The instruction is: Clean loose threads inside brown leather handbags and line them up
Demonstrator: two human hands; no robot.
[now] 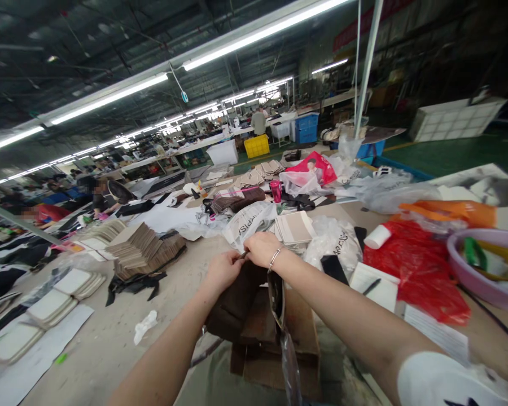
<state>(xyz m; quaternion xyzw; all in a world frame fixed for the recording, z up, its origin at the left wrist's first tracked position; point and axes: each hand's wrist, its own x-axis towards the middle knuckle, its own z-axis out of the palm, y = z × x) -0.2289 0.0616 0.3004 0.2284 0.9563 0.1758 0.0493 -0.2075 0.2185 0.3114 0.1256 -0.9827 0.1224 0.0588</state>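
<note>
A dark brown bag-like piece (232, 307) hangs below my two hands at the table's near edge. The fingers of my left hand (224, 272) are pinched on its upper edge. Close beside it, my right hand (262, 249), with a bracelet at the wrist, grips the same edge, its fingers curled. An open side of the piece hangs under my right wrist. Beneath it stands a brown cardboard box (279, 361), partly covered by the piece.
Stacked brown boards (141, 248) and pale pads (53, 304) lie left. Plastic bags (334, 242), a red bag (419, 265) and a purple basin (482, 282) are right. A pink cup (275, 190) stands farther back. People are in the distance.
</note>
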